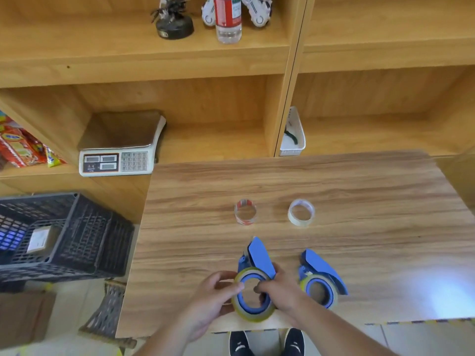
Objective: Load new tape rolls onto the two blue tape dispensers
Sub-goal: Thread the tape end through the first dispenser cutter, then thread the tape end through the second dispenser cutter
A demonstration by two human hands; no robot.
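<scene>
Two blue tape dispensers lie near the front edge of the wooden table [359, 196]. The left dispenser [259, 255] carries a yellowish tape roll [253, 313] on its blue hub. My left hand [216, 294] grips that roll's left rim, thumb on top. My right hand [282, 289] holds its right side, with fingers inside the hub. The right dispenser [323, 268] lies untouched with its own tape roll [332, 283] mounted. Farther back stand two spent cores: a clear one with red print [245, 211] and a whitish one [301, 213].
A wooden shelf unit stands behind the table, holding a weighing scale [118, 155], a white basket [293, 134], a water bottle [228, 19] and a dark figurine [173, 21]. A dark plastic crate [64, 235] sits on the floor to the left. My shoes [267, 343] show under the front edge.
</scene>
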